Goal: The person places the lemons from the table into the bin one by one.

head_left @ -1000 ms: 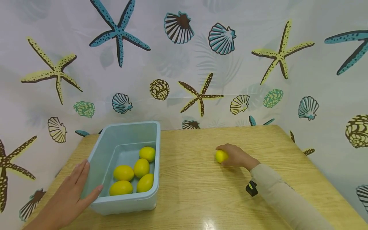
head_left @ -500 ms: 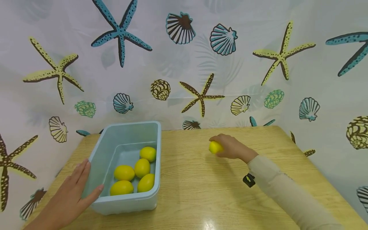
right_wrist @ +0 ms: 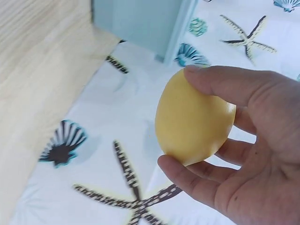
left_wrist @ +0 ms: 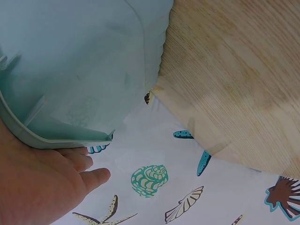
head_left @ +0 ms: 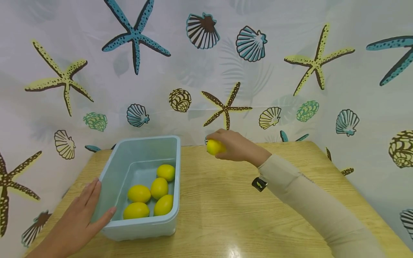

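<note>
My right hand point(head_left: 233, 145) grips a yellow lemon point(head_left: 214, 147) above the back of the table, to the right of the bin. In the right wrist view the thumb and curled fingers wrap this lemon point(right_wrist: 192, 119). A light blue plastic bin point(head_left: 138, 224) stands on the left side of the table. Several lemons lie on its floor, among them one lemon point(head_left: 166, 172) near the right wall. My left hand point(head_left: 75, 218) rests against the bin's left side with fingers extended; in the left wrist view the hand point(left_wrist: 47, 183) lies along the bin's rim point(left_wrist: 61, 143).
The wooden table point(head_left: 226, 200) reaches back to a pale curtain point(head_left: 200, 71) printed with starfish and shells. It also hangs along both sides. A small black device point(head_left: 259, 184) is worn at the right wrist, by a beige sleeve point(head_left: 300, 190).
My right hand has lifted the lemon off the table and carried it left and upward, towards the bin. The left hand and the bin have stayed in place.
</note>
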Motion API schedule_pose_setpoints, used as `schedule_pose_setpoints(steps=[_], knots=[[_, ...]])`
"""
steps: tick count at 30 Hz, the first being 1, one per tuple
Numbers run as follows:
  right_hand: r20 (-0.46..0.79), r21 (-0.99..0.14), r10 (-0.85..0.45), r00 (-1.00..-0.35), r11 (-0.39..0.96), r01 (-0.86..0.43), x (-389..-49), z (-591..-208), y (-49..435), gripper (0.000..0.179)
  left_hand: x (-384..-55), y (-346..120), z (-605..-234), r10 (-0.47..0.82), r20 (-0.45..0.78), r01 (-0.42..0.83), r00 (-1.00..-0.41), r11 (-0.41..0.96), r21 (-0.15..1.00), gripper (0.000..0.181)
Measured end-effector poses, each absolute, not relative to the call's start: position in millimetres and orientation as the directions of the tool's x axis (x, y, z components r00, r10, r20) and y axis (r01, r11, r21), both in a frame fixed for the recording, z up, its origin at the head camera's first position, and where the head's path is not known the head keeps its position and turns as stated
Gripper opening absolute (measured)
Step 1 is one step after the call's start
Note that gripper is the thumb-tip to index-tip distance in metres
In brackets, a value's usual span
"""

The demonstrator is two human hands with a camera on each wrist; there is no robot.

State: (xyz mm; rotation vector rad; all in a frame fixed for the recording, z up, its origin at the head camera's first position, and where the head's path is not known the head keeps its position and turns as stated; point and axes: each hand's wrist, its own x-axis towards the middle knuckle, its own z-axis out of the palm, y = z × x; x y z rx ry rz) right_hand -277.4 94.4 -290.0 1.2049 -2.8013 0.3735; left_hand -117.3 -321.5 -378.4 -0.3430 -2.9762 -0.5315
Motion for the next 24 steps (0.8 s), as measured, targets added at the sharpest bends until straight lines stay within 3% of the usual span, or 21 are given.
schedule_pose_setpoints(steps=[13,24], knots=[[0.137,-0.200,-0.778,-0.613,0.585,-0.786,-266,-240,19,0.057,-117,-322,-378,0.201,0.121,0.230,-0.972,0.917,0.326,0.089],[0.104,-0.227,-0.822,-0.559,0.528,-0.818,-261,-231,-28,0.057,-116,-321,-376,0.198,0.131,0.231,-0.972,0.915,0.331,0.088]])
